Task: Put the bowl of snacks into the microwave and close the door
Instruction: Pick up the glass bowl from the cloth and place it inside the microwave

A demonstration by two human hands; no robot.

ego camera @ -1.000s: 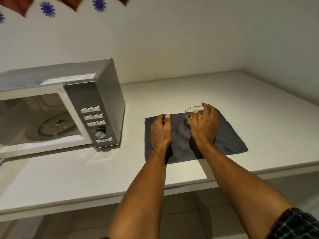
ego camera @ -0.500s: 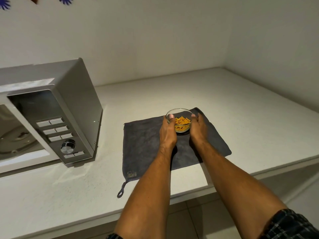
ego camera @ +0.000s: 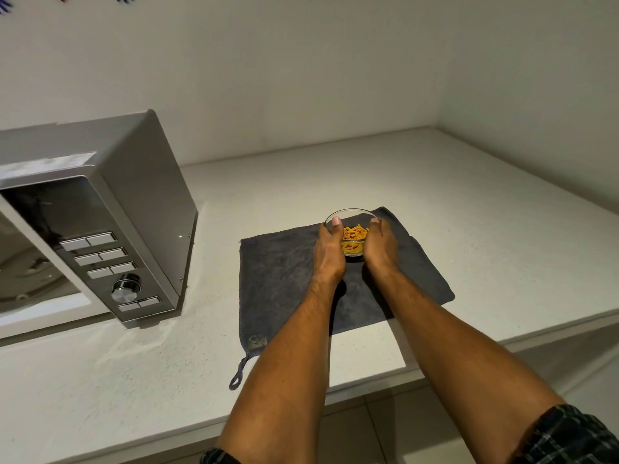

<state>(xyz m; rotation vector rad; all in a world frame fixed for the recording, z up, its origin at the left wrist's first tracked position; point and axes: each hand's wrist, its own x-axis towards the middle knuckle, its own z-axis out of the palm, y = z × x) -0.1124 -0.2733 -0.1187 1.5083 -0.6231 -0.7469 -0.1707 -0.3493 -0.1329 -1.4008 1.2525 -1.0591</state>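
Note:
A small clear glass bowl (ego camera: 352, 226) with orange snack sticks sits on a dark grey cloth (ego camera: 278, 272) in the middle of the white counter. My left hand (ego camera: 330, 249) wraps its left side and my right hand (ego camera: 380, 246) its right side, thumbs at the rim. Whether the bowl's base touches the cloth I cannot tell. The silver microwave (ego camera: 140, 182) stands at the left. Its cavity is open, showing the glass turntable (ego camera: 26, 279); the door itself is out of view.
The microwave's control panel (ego camera: 107, 262) with buttons and a knob faces me. The counter (ego camera: 469, 209) runs back to white walls behind and on the right. Its front edge lies close below my forearms. The cloth's hanging loop (ego camera: 236, 376) points toward the edge.
My left hand has come from the cloth onto the bowl's left side, and the right hand has shifted from covering it to its right side. The view has swung right and come closer.

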